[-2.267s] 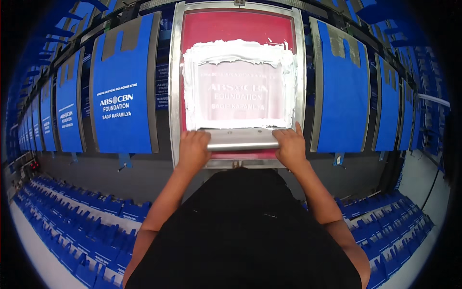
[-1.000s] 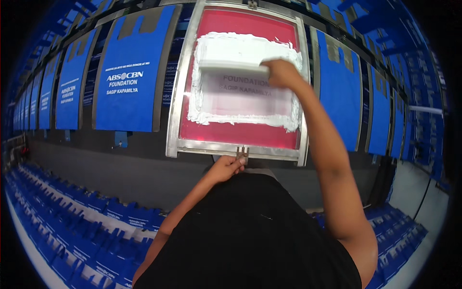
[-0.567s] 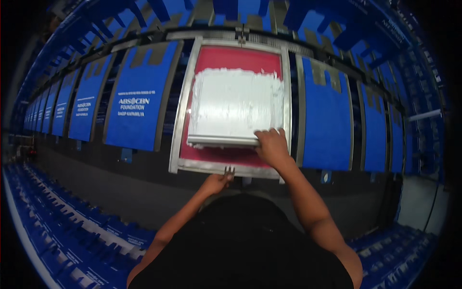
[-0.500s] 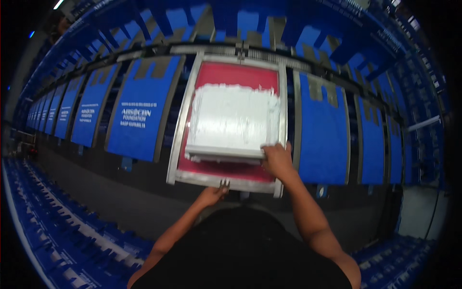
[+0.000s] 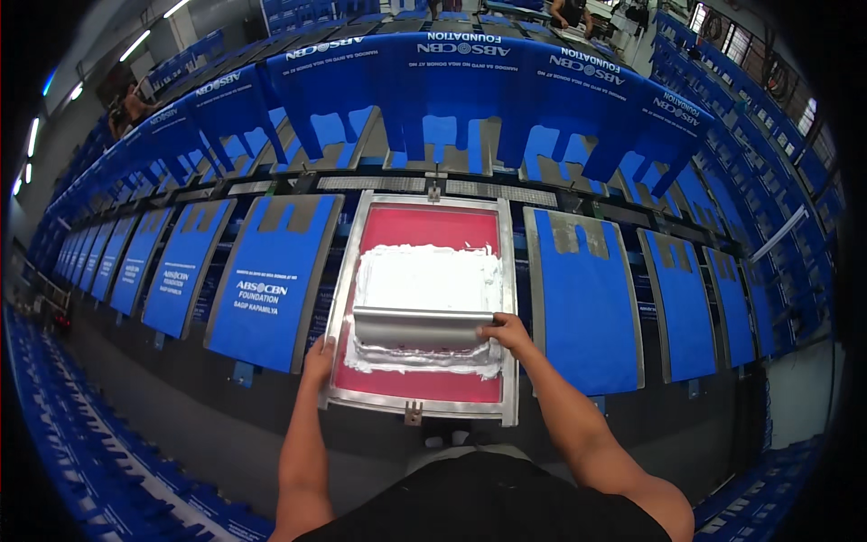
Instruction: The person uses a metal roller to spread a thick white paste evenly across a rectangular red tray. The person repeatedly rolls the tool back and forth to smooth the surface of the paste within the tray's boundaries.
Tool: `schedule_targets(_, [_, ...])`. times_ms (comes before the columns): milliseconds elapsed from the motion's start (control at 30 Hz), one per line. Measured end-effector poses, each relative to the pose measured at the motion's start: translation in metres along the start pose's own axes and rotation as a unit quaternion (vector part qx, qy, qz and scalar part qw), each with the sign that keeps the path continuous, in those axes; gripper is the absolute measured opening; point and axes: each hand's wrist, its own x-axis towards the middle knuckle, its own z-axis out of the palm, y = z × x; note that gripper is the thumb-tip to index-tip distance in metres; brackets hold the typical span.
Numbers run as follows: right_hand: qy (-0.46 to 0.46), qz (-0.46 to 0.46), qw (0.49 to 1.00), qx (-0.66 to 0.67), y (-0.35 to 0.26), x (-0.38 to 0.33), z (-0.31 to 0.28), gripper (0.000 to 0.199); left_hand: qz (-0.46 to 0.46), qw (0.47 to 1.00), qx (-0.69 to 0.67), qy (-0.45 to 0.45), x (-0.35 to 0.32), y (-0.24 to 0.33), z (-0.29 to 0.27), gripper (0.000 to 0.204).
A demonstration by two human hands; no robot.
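A screen-printing frame (image 5: 508,271) with silver metal rails and a red mesh (image 5: 429,223) lies in front of me. White ink (image 5: 420,275) covers the middle of the mesh, with ragged edges and a thick ridge on the near side. Across the ink stands a wide metal squeegee (image 5: 411,327). My right hand (image 5: 510,334) is closed round the squeegee's right end. At the frame's left rail, near its lower corner, my left hand (image 5: 318,358) grips with the fingers partly hidden. A small metal bracket (image 5: 414,413) sits on the frame's near rail.
Boards with blue bag-shaped sheets run along both sides; the nearest left sheet (image 5: 271,275) bears white print, the nearest right sheet (image 5: 582,307) shows plain blue. Printed blue sheets (image 5: 470,77) hang across the far side. A person (image 5: 571,14) is at the far back.
My left hand has gone from the frame's near rail to its left rail. The squeegee, still in my right hand, stands farther up the mesh. My view has tilted up.
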Motion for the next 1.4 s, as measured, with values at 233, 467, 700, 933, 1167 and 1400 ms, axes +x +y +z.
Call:
schedule_targets(233, [0.017,0.018,0.999,0.029,-0.025,-0.049,-0.069,0.027,-0.001,0.994,-0.102,-0.038,-0.078,0.090,0.011,0.049])
schedule_targets(467, [0.099,0.004,0.994,0.035,0.011,-0.137,-0.257,0.035,0.029,0.977,-0.185,-0.104,-0.153,0.159,0.177,0.045])
schedule_targets(700, [0.097,0.018,0.995,0.034,0.069,-0.167,-0.396,0.032,0.004,0.983,-0.147,-0.107,-0.223,0.213,0.302,0.043])
schedule_targets(933, [0.056,0.006,0.998,0.040,0.100,-0.143,-0.446,0.034,0.002,0.991,-0.111,-0.074,-0.232,0.246,0.333,0.046])
schedule_targets(1167, [0.080,0.064,0.994,-0.031,0.101,-0.128,-0.456,0.044,-0.011,0.992,-0.094,-0.080,-0.227,0.241,0.356,0.045])
schedule_targets(1400, [0.055,0.025,0.998,0.030,0.121,-0.131,-0.447,0.040,-0.036,0.984,-0.160,-0.071,-0.218,0.214,0.368,0.048])
